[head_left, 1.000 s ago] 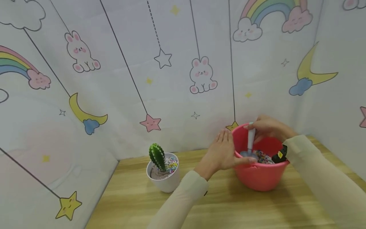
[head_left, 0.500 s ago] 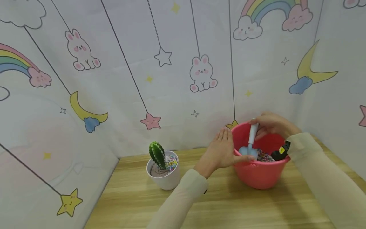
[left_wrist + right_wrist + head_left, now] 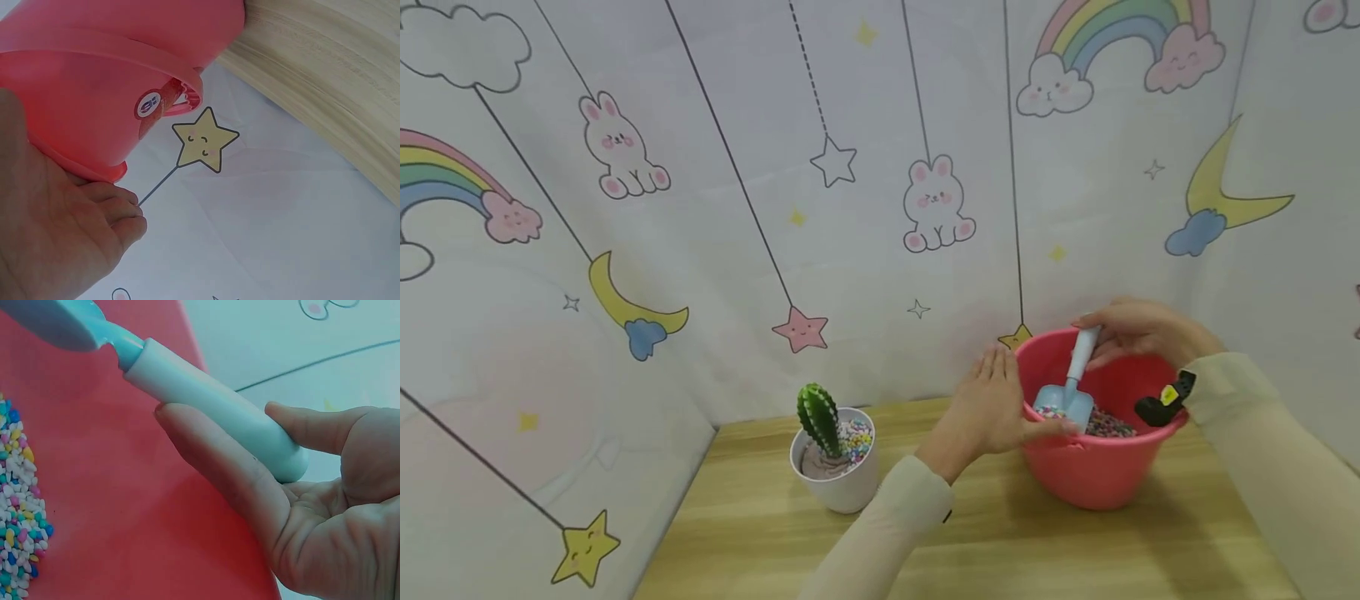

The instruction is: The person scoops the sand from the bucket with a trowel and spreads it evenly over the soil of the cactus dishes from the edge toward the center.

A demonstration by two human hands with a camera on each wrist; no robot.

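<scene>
My right hand (image 3: pixel 1138 329) holds a small scoop (image 3: pixel 1078 362) by its white handle, thumb and index finger along it. The light-blue blade sits just inside the near left rim of a pink bucket (image 3: pixel 1086 479), with some colourful beads on it. More small mixed-colour beads (image 3: pixel 19 512) lie in the bucket. My left hand (image 3: pixel 992 404) rests against the bucket's left side, fingers fairly straight, thumb stretched along the front rim. In the left wrist view its fingertips reach past the rim, beside the bucket's carrying handle (image 3: pixel 112 47).
A white pot (image 3: pixel 842 492) holding a green cactus (image 3: pixel 818 421) and coloured beads stands on the wooden table (image 3: pixel 1000 550), left of the bucket. Behind rises a white backdrop (image 3: pixel 865 275) printed with stars, rabbits and rainbows. A black device (image 3: pixel 1165 407) sits at my right wrist.
My right hand has shifted to the right with the scoop. Its blade has tilted into fuller view, and the beads on it now show. The left hand stays against the bucket.
</scene>
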